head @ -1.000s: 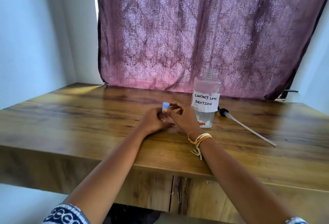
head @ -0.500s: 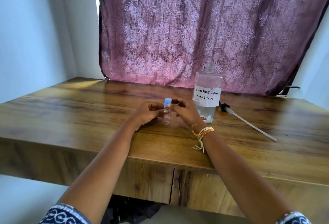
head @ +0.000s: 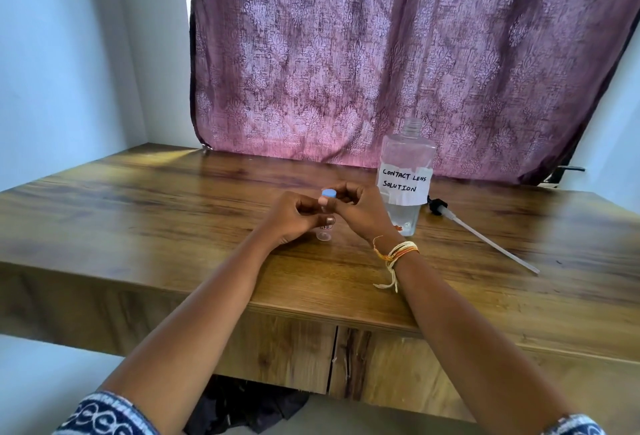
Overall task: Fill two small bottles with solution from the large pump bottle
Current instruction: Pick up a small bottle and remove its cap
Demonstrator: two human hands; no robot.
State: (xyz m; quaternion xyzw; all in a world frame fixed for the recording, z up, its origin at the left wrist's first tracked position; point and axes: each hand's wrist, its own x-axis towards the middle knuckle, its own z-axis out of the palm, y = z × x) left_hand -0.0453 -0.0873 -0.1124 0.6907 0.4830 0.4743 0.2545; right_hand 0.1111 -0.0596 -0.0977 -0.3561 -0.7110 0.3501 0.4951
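Together at the middle of a broad wood-grain table (head: 173,213), a person's two hands close around a small clear plastic bottle with a pale blue cap (head: 326,223). The left hand (head: 294,218) grips the small bottle's body, its thumb pressed across the front over a dark-printed label, while the right hand (head: 360,209) pinches the blue cap (head: 328,193) between curled fingertips. The small bottle stands upright, its rounded base on or just above the tabletop; which of the two cannot be told.

Just beside the right hand, a large clear plastic bottle (head: 407,171) stands upright with its threaded neck uncovered. A white paper label (head: 405,182) taped to the large bottle reads "CONTACT LENS SOLUTION" in handwritten capitals, and clear liquid fills only its bottom part. To its right, the black pump head with its long white dip tube (head: 481,234) lies flat on the wood, apart from the bottle.

Yellow and orange thread bands (head: 396,251) circle the right wrist, loose ends trailing. Behind the table hangs a mauve patterned curtain (head: 398,54) between pale blue walls (head: 69,54).
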